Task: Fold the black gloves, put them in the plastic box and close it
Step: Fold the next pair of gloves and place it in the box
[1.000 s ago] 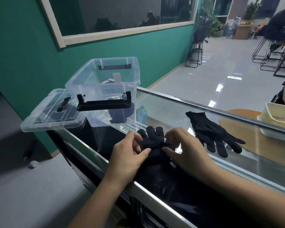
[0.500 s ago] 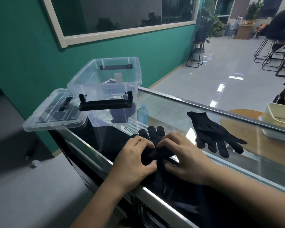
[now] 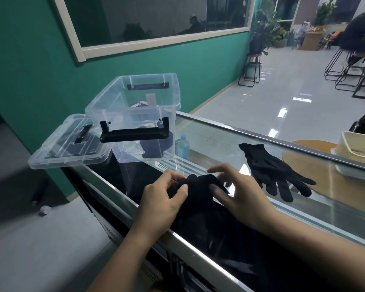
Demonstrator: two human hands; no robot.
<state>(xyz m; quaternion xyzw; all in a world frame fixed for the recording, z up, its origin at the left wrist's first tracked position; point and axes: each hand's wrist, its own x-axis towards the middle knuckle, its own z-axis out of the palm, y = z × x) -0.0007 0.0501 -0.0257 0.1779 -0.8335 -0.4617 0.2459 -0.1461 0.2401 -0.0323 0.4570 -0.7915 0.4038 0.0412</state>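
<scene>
Thumb and curled fingers (image 3: 178, 182) of the left hand (image 3: 162, 204) were pinching the left edge of the folded black glove (image 3: 198, 186), cloth bunched right there between them! On the other side the right hand (image 3: 240, 197) had its fingers (image 3: 217, 189) spread, the thumb pressed down on the glove's right edge while the forefinger hovered stretched out above the far corner. The glove itself sat doubled over between the two hands on the glass counter (image 3: 219, 144), close to the near metal edge, its lower part lost against the dark panel under the glass. Over to the right, well apart from the hands, the second black glove (image 3: 270, 169) lay flat and unfolded, cuff pointing away, fingers pointing toward the near right. Out to the left and farther back stood the clear plastic box (image 3: 135, 114), open at the top, its black handle hanging on the near side, perched at the counter's left end. Just beside it on the left rested the clear lid (image 3: 67, 144), overhanging the counter's edge. A small water bottle (image 3: 182, 147) showed just to the right of the box, whether on or beneath the glass was hard to tell. At the far right sat a cream tray (image 3: 358, 148).
</scene>
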